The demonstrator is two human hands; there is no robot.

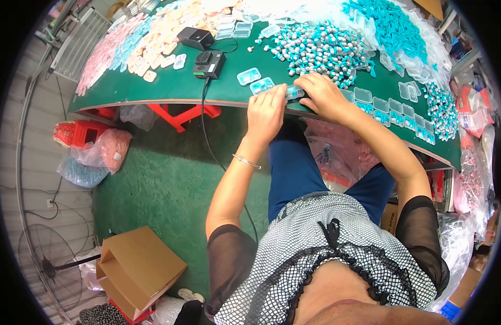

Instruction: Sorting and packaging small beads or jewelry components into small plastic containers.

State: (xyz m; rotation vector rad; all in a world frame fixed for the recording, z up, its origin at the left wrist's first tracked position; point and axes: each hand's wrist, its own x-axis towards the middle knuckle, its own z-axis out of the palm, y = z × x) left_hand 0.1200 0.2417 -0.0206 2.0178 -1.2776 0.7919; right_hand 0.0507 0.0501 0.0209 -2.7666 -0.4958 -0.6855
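Near the front edge of the green table [237, 89], both my hands meet at a small clear plastic case [294, 92] with blue pieces inside. My right hand [325, 98] closes its thumb and fingers round the case's right side. My left hand [266, 112] has its fingers pressed together at the left end of the same case, partly hiding it. Just beyond my left fingertips lie two more filled cases [249, 76]. A row of open cases with blue contents [381, 114] lies right of my right hand. Behind it spreads a heap of small blue-and-silver parts [321, 51].
Two black box-shaped devices [208, 64] with a cable stand left of centre. Pink, blue and cream pieces [164, 40] cover the far left; blue plastic pieces [388, 27] pile at far right. A red stool [182, 115] and cardboard box [145, 265] are below.
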